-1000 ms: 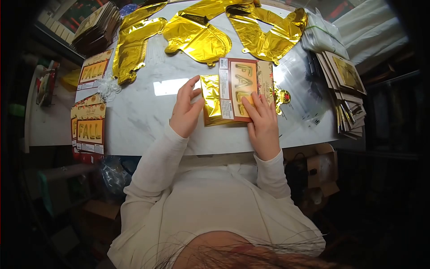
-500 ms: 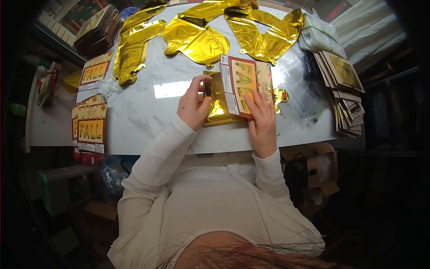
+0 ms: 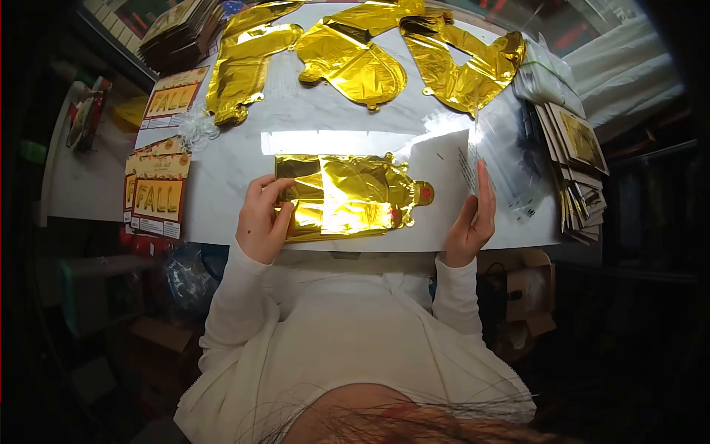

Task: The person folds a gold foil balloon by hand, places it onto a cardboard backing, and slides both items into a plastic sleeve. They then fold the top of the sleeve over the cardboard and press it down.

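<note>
Folded gold foil balloons [image 3: 340, 196] lie flat on the marble-patterned table in front of me, with small tabs and a red dot at their right end. My left hand [image 3: 265, 214] pinches their left edge between thumb and fingers. To the right of the foil, my right hand [image 3: 473, 214] is raised on its side, fingers straight and upright, thumb bent inward. A thin card [image 3: 471, 148] stands nearly edge-on at those fingers, its printed front turned out of sight. How firmly the right hand grips it is hard to make out.
Larger gold foil balloons [image 3: 355, 66] lie along the back. FALL cards [image 3: 157, 198] and white ribbon [image 3: 198, 127] are at the left, below a card stack [image 3: 177, 33]. Clear bags [image 3: 518, 174] and packed cards [image 3: 577, 166] lie right. An open carton [image 3: 532, 285] is below the table.
The FALL card has been lifted off the foil, moved right and turned on edge by my right hand. The foil and my left hand have shifted left and nearer to me.
</note>
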`<action>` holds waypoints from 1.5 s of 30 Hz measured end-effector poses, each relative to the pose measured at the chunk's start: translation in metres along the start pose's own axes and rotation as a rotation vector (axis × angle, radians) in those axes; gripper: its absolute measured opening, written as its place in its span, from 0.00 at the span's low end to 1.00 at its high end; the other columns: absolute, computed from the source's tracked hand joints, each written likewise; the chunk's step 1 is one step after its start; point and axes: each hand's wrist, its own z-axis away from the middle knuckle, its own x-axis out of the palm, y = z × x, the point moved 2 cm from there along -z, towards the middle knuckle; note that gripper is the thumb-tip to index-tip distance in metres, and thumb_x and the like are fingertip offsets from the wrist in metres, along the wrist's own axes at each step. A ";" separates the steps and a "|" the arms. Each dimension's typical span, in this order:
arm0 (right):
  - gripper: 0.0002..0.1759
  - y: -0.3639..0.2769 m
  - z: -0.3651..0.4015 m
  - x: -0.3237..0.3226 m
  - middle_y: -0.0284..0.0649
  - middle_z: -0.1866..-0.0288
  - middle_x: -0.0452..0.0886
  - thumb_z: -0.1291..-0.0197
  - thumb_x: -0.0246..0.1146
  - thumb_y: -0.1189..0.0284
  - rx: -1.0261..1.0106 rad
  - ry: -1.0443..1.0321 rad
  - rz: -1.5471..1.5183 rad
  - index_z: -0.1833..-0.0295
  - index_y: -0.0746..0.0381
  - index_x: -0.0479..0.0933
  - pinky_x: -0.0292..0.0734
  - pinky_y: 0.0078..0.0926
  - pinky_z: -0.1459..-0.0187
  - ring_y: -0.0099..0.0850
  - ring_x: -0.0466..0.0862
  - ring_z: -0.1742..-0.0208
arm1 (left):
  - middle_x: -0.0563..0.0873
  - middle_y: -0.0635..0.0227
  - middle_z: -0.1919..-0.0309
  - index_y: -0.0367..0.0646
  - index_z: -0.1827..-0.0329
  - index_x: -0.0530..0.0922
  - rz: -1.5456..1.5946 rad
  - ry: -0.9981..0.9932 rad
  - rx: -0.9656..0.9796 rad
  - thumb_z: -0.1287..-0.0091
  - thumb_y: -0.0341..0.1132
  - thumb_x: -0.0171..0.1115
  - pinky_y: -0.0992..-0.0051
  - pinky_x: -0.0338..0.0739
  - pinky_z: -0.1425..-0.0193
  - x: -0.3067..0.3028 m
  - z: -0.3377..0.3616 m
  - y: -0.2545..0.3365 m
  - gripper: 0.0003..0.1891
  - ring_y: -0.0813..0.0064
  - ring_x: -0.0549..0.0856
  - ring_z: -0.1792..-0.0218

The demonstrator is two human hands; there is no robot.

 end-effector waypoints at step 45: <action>0.20 -0.057 0.021 0.031 0.40 0.36 0.89 0.45 0.81 0.63 -0.279 -0.588 -0.060 0.46 0.55 0.90 0.80 0.50 0.31 0.44 0.86 0.34 | 0.61 0.62 0.12 0.74 0.18 0.74 -0.597 -0.393 0.357 0.35 0.65 0.71 0.22 0.50 0.21 -0.001 0.016 0.016 0.40 0.39 0.60 0.14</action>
